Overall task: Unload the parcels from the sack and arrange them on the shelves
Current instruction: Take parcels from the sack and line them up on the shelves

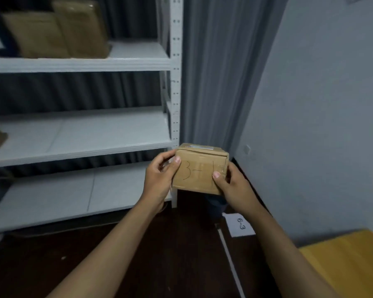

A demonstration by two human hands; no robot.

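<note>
Gripping one small box (200, 171) in both hands (159, 177), I face the shelves (80, 145). Two parcels (56, 33) sit shelved; this one isn't yet.

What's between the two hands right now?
In the head view, a small cardboard box marked "3-1" sits between the left hand and right hand, held at both sides.

The small parcel (199, 169) is brown cardboard with dark handwriting, maybe "3-1". The shelves (80, 64) are white, the curtain (220, 72) grey, the floor (116, 254) dark brown. The sack (349, 261) is yellow. A white paper (239, 224) reads "6-3".
</note>
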